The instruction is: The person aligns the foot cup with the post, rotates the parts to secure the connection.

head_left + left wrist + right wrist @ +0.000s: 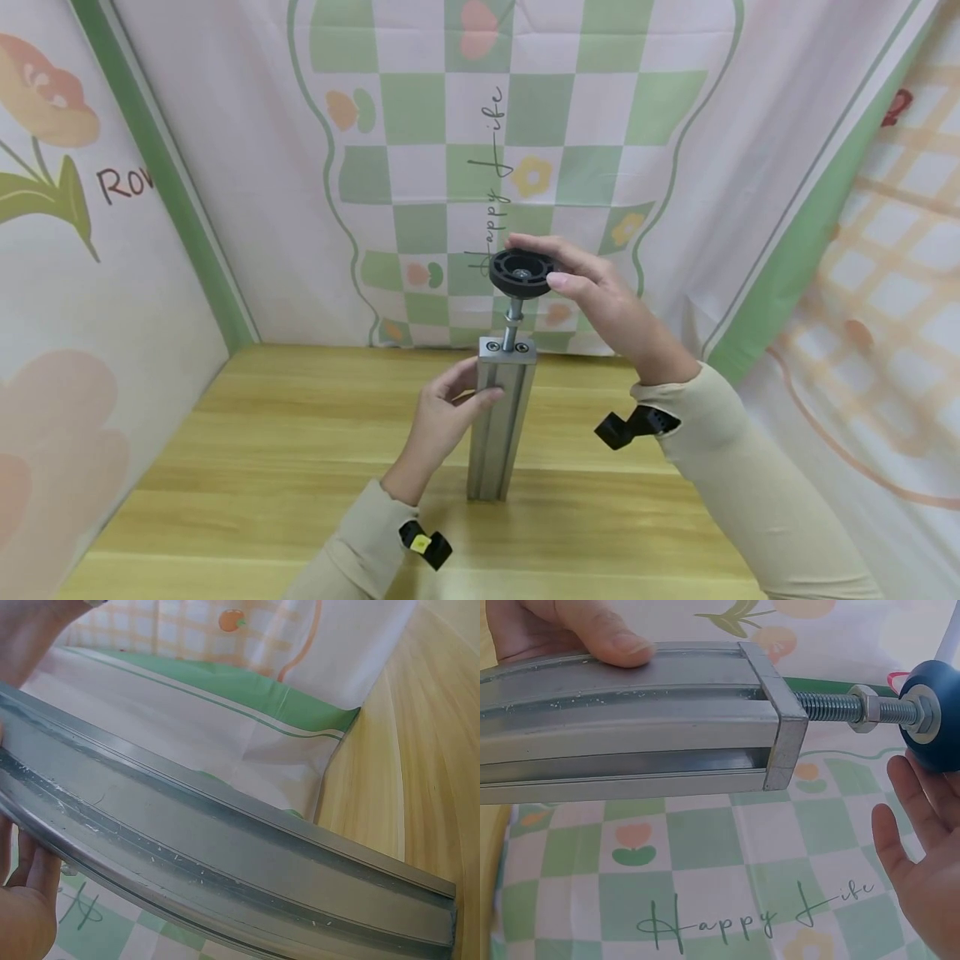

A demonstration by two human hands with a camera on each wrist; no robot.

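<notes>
A silver aluminium profile post [495,442] stands upright on the wooden table. Two screws hold its end plate [507,351], and a threaded rod [829,707] with a hex nut [865,709] rises from this plate. The rod carries a round black levelling foot [520,286], hollow side up. My left hand [450,408] grips the post near its top, thumb across the near face. Up at the foot, my right hand [592,283] holds the rim between thumb and fingers. Its lower fingers [889,832] stand apart from the foot in the right wrist view.
The table [300,417] is light wood. Behind it hangs a green-and-white checked cloth [420,225] with lettering, and printed cloths flank it left [67,292] and right [885,333]. A black camera mount [637,423] sits on each wrist. Light specks dot the post's groove.
</notes>
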